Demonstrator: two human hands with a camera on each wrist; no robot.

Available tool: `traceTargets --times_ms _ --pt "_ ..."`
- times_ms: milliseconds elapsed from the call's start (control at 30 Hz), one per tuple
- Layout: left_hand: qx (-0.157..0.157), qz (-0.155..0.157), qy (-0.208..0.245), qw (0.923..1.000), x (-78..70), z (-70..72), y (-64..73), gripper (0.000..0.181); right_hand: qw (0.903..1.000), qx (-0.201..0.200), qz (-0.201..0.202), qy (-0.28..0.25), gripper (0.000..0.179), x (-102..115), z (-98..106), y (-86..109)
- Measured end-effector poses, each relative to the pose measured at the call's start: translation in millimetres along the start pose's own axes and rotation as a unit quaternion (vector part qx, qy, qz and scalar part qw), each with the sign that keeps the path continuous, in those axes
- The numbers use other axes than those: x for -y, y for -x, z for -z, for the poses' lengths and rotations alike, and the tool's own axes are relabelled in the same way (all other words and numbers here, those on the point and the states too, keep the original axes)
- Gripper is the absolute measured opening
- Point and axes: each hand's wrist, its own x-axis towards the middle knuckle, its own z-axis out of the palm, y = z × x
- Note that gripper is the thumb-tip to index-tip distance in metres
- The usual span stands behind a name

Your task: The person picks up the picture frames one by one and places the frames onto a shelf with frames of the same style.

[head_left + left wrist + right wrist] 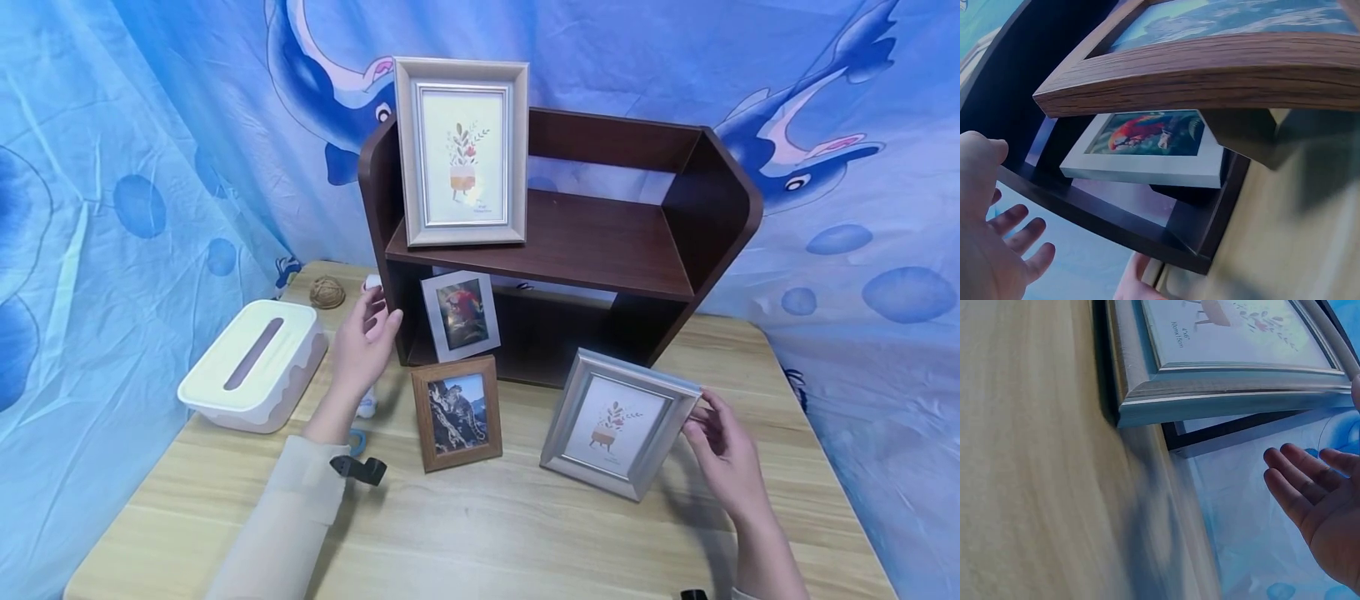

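Note:
My left hand is at the left side of a dark brown shelf, fingers loosely bent around nothing; whether it touches the panel cannot be told. My right hand has its fingertips at the upper right corner of a silver picture frame, which leans back on the table. In the right wrist view its visible fingers are spread below the frame's edge. Left of the silver frame stands a brown wooden picture frame with an animal on rocks. A white picture frame with a red parrot is in the lower compartment.
A larger pale frame stands at the left of the upper shelf board. On the table's left are a white tissue box, a ball of twine and a blue ring-shaped thing. Blue dolphin-print curtains hang behind.

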Motion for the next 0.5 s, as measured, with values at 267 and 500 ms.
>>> traceTargets --times_ms 267,500 --pt "-0.009 0.053 0.072 0.9959 -0.3 -13.6 -15.5 0.055 0.999 0.034 -0.005 -0.028 0.04 -6.7 -5.4 5.2" --pt "-0.059 0.054 0.055 0.9952 -0.1 -22.8 -23.9 0.039 0.9967 0.052 -0.017 -0.06 0.037 -7.3 -9.6 11.3"
